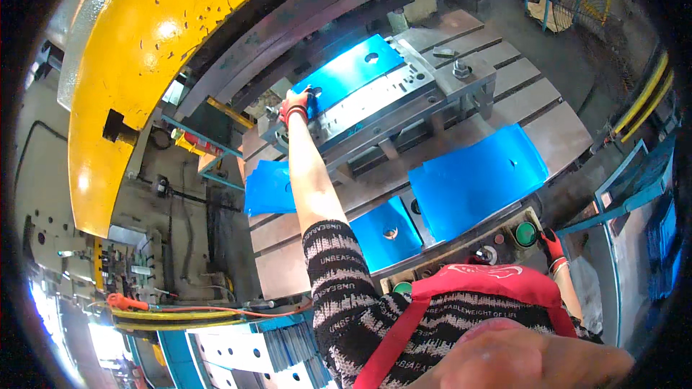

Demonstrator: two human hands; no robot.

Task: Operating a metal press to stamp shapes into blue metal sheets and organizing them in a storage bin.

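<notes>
My left hand [295,103], in a red glove, reaches forward and grips the left end of a blue sheet metal blank [349,70]. This blank has round holes and lies on the steel die [378,104] under the press. My right hand [553,246], in a red and black glove, is beside a green push button [525,233] on the control box, fingers stretched toward it and nothing held. A stack of blue sheets [479,180] lies on the bed between me and the die. A separate blue piece with a hole [390,233] is left of that stack.
The yellow press frame [158,43] curves over the left and top. More blue sheets [267,189] lie left of my forearm on the slotted bed [285,266]. A bolt and nut [461,68] stand up at the die's right end. A blue rack [616,202] is at right.
</notes>
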